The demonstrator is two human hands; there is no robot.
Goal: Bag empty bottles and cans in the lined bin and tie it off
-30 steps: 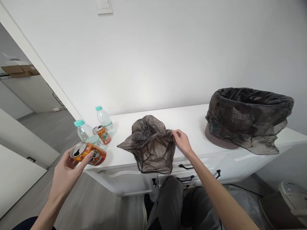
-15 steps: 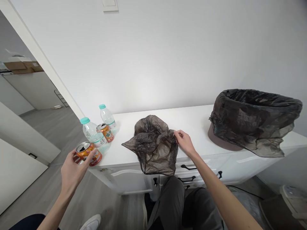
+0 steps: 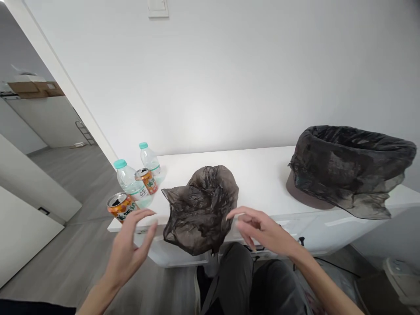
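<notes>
A thin, translucent black plastic bag (image 3: 200, 214) is lying crumpled over the front edge of a white cabinet (image 3: 259, 175). The left hand (image 3: 126, 247) is spreading thumb and fingers wide; the right hand (image 3: 265, 232) is curving loosely, fingers parted, contact unclear. An orange metal can (image 3: 120, 206) is showing dark characters, too small to read.

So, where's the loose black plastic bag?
In the head view, the bag lies mid-frame over the front edge of the white cabinet, between left hand and right hand.
</notes>
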